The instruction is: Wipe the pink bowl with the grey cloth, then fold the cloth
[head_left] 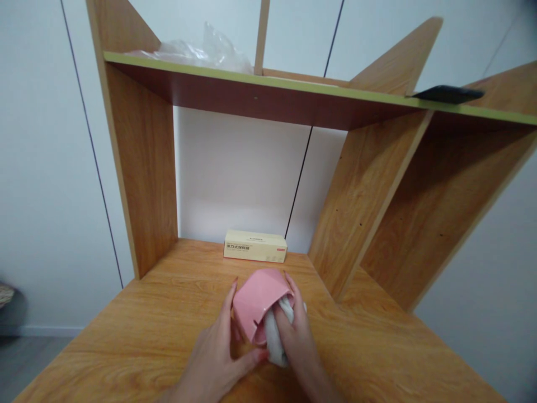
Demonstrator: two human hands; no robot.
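Note:
A pink, faceted bowl-like container (pixel 260 294) is tilted above the wooden desk, its opening turned toward me and to the right. A small notch shows in its rim. My left hand (pixel 220 347) grips it from the left, fingers along the side and thumb near the lower rim. A whitish cloth (pixel 274 338) is bunched at the opening, partly inside. My right hand (pixel 296 336) holds this cloth, with some fingers reaching into the container and others around its right edge. The inside is mostly hidden by the cloth and fingers.
A cream cling film box (pixel 255 247) lies at the back of the wooden desk (pixel 155 324). Overhead runs a green-edged shelf (pixel 302 84) carrying a clear plastic bag (pixel 205 51) and a flat black object (pixel 451 94). Upright wooden panels (pixel 369 190) stand left and right.

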